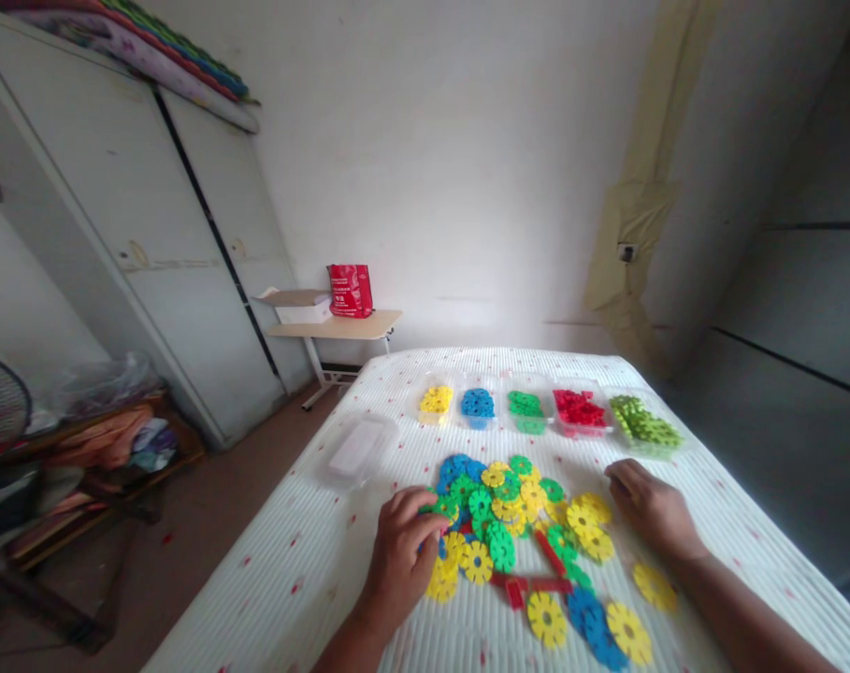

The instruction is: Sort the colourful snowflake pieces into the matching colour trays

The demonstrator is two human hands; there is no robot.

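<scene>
A pile of notched plastic discs in green (499, 545), yellow (477, 563) and blue (459, 467) covers the middle of the table, with red connector strips (551, 553) among them. At the pile's left edge is my left hand (405, 551), fingers bent and thumb near the index finger. Its fingertips meet the discs there; what lies between them is hidden. My right hand (653, 512) rests on the cloth right of the pile, its fingers curled in. I cannot make out anything in it. A yellow disc (654, 587) lies below that hand.
Along the far side stand clear tubs of yellow (437, 400), blue (478, 403), green (526, 406), red (579, 408) and light green pieces (645, 425). A clear lid (358, 451) lies at left. Behind is a side table (375, 324) with a red bag (351, 291).
</scene>
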